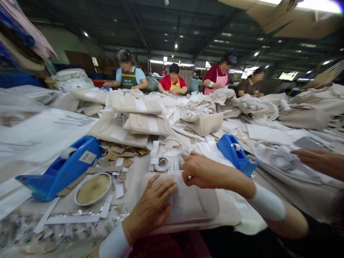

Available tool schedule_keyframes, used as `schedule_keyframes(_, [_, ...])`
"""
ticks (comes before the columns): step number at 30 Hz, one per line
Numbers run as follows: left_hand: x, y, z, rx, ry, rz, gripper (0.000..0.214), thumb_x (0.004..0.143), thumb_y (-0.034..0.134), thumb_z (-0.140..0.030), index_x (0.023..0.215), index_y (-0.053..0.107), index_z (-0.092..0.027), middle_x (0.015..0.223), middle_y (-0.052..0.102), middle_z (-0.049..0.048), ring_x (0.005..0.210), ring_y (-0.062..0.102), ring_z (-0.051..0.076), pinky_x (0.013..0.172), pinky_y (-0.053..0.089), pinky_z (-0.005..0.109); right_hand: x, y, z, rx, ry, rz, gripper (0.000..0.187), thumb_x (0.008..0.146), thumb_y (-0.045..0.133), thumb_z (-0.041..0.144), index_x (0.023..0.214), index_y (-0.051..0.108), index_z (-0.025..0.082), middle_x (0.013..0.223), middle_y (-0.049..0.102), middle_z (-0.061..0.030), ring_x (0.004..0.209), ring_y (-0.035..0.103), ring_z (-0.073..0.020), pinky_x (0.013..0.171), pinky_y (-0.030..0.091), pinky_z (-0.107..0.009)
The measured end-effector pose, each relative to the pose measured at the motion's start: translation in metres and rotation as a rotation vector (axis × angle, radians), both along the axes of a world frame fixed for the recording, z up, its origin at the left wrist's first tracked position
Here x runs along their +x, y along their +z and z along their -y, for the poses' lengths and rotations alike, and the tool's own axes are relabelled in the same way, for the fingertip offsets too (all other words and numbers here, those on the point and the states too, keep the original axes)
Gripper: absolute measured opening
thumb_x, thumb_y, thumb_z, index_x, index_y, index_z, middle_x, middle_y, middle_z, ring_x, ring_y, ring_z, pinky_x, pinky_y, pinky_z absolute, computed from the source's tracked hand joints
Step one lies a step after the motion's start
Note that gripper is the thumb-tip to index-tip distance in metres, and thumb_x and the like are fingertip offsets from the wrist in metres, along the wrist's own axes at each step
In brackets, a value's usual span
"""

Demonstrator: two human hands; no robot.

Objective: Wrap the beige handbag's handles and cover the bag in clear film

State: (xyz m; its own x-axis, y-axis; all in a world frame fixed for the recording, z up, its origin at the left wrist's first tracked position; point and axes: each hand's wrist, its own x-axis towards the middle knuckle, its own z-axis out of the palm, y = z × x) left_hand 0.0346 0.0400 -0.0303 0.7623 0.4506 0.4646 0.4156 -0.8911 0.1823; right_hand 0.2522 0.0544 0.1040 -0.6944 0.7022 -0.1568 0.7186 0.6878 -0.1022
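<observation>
A beige padded cushion piece [199,206] lies flat at the table's near edge. My left hand [153,208] rests on its left part with fingers spread, pressing it down. My right hand [200,170] is at the cushion's far edge, fingers pinched on a thin strip of clear wrapping [174,163] that runs off toward a white roll [161,163]. White cuffs cover both of my wrists.
A blue tape dispenser [60,170] stands left, another [235,152] right of my hands. A round lid [92,188] and paper scraps lie near. Stacked beige cushions [134,118] fill the middle. Another person's hand [319,161] reaches in from the right. Several workers stand at the far side.
</observation>
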Motion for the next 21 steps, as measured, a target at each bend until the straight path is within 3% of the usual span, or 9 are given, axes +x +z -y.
schedule_keyframes(3, [0.0, -0.003, 0.0, -0.007, 0.06, 0.058, 0.046, 0.085, 0.055, -0.013, 0.13, 0.046, -0.012, 0.135, 0.051, 0.0154, 0.132, 0.039, 0.028, 0.115, 0.028, 0.054, -0.018, -0.013, -0.03, -0.048, 0.073, 0.08, 0.016, 0.076, 0.066, 0.013, 0.08, 0.077, 0.024, 0.076, 0.074, 0.0005, 0.08, 0.062, -0.0172, 0.083, 0.03, -0.033])
schedule_keyframes(7, [0.0, -0.006, 0.0, -0.03, 0.087, 0.072, 0.052, 0.082, 0.058, -0.014, 0.132, 0.043, -0.011, 0.131, 0.047, 0.016, 0.131, 0.034, 0.03, 0.114, 0.03, 0.054, -0.035, -0.023, -0.048, -0.03, 0.093, 0.167, 0.016, 0.079, 0.064, 0.016, 0.08, 0.078, 0.022, 0.073, 0.074, -0.0026, 0.075, 0.063, -0.0166, 0.083, 0.029, -0.033])
schedule_keyframes(12, [0.0, -0.004, 0.001, 0.011, 0.091, 0.039, 0.06, 0.084, 0.058, -0.016, 0.14, 0.038, -0.012, 0.131, 0.047, 0.0166, 0.13, 0.035, 0.031, 0.112, 0.03, 0.056, -0.044, -0.029, -0.055, 0.026, 0.092, 0.202, 0.017, 0.078, 0.061, 0.015, 0.085, 0.077, 0.016, 0.077, 0.074, -0.0084, 0.077, 0.064, -0.0203, 0.081, 0.029, -0.036])
schedule_keyframes(21, [-0.002, -0.003, -0.001, -0.035, 0.04, 0.019, 0.046, 0.09, 0.055, -0.021, 0.135, 0.049, -0.017, 0.138, 0.05, 0.0141, 0.134, 0.039, 0.028, 0.116, 0.022, 0.056, -0.048, -0.033, -0.051, 0.114, 0.08, 0.243, 0.014, 0.079, 0.06, 0.017, 0.081, 0.073, 0.012, 0.078, 0.073, -0.0122, 0.077, 0.066, -0.0227, 0.085, 0.029, -0.037])
